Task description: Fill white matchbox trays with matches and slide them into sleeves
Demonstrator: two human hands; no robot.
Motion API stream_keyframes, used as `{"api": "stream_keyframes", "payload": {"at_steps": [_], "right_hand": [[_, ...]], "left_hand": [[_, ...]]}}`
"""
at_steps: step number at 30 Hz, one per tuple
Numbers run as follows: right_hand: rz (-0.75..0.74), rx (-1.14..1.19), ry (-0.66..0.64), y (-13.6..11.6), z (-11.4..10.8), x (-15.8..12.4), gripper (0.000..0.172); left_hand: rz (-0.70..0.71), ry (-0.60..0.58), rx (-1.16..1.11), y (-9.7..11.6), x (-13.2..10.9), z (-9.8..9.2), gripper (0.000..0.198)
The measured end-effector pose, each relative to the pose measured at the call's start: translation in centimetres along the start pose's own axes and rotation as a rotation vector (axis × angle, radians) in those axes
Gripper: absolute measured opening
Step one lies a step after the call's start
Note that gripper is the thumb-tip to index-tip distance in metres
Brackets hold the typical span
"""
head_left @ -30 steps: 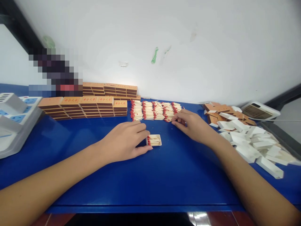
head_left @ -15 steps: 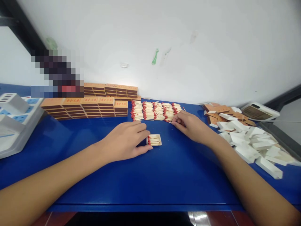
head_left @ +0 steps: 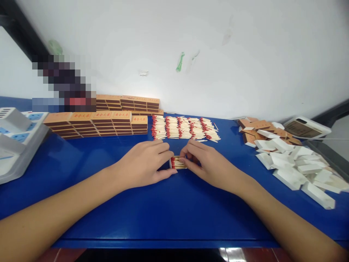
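A small white tray [head_left: 171, 163] with red-tipped matches [head_left: 178, 163] in it lies on the blue table in front of me. My left hand [head_left: 148, 163] grips the tray's left end between thumb and fingers. Over the tray's right part is my right hand [head_left: 201, 160], its thumb and forefinger pinched together at the matches; whether a match is between the fingertips is too small to tell. Just behind the hands, loose matches [head_left: 185, 128] lie in several side-by-side heaps, red heads to the left.
Stacked orange matchboxes [head_left: 92, 123] stand at the back left, beside a white power strip [head_left: 24, 145]. On the right lie white empty trays [head_left: 294, 160], orange sleeves [head_left: 259, 127] and a phone [head_left: 307, 127]. A white wall [head_left: 218, 54] rises behind.
My right hand has moved left and nearer, from the match heaps to over the tray. The rightmost heap now shows in full. My left hand stays on the tray.
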State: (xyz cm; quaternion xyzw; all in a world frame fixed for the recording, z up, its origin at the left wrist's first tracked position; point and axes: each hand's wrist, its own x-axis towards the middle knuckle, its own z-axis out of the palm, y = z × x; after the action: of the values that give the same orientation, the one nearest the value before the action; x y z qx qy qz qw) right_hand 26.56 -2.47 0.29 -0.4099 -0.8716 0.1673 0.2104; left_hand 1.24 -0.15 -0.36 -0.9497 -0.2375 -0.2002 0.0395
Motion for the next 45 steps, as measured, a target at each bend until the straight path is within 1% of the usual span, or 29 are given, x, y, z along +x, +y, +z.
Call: {"api": "stream_keyframes", "payload": {"at_steps": [5,8,10,16,24,30,36,40,45], "right_hand": [[0.007,0.029,0.013,0.3,-0.6,-0.1,0.008],[0.016,0.019,-0.002,0.4,-0.9,-0.2,0.005],[0.007,0.011,-0.016,0.5,-0.8,-0.2,0.004],[-0.039,0.033,-0.015,0.3,-0.4,-0.4,0.008],[0.006,0.039,-0.068,0.3,-0.7,-0.4,0.011],[-0.011,0.052,-0.030,0.5,-0.3,-0.2,0.010],[0.032,0.055,0.011,0.1,0.1,-0.1,0.006],[0.022,0.071,-0.006,0.1,0.0,-0.2,0.002],[0.025,0.049,-0.044,0.2,-0.4,-0.3,0.003]], "left_hand": [[-0.007,-0.010,-0.002,0.0,0.0,0.0,0.032],[-0.007,-0.006,-0.002,0.0,0.0,0.0,0.032],[-0.008,-0.006,-0.001,0.0,0.0,0.0,0.033],[-0.012,-0.016,0.007,0.0,0.0,0.1,0.034],[-0.024,-0.032,0.000,-0.1,0.0,0.1,0.034],[-0.024,-0.053,-0.004,0.0,0.1,0.1,0.032],[-0.014,-0.045,-0.039,0.0,0.0,0.0,0.031],[-0.021,-0.055,-0.048,0.1,0.0,0.1,0.032],[-0.037,-0.075,-0.068,-0.2,0.0,0.2,0.030]]}}
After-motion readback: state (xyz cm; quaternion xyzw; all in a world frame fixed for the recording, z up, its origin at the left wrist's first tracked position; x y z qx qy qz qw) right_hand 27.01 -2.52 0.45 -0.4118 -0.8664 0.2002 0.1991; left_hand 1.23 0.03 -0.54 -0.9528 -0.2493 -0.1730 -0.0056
